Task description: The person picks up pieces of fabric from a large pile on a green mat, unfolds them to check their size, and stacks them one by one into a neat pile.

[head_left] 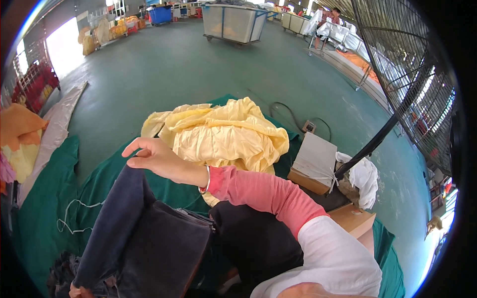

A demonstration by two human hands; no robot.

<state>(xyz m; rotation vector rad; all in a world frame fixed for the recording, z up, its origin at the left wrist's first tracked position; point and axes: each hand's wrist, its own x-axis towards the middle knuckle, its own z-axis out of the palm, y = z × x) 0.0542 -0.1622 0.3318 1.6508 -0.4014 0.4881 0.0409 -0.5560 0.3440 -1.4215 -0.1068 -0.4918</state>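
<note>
My right hand (161,160) reaches across to the left, in a pink and white sleeve with a bracelet at the wrist. Between its thumb and fingers it pinches the raised corner of a dark navy cloth (115,218). Down at the lower left edge, my left hand (81,292) grips the near end of the same cloth; only part of that hand shows. Stretched between both hands, the cloth slants beside a stack of dark folded cloths (169,243). Just beyond my right hand lies a crumpled pale yellow fabric (223,131).
Green sheeting (49,198) covers the floor around me. Right of the yellow fabric are a box (315,156), a white rag (364,181) and a large standing fan (402,64). A white cord (64,223) lies at left. Wheeled bins (233,24) and people (330,17) are farther off.
</note>
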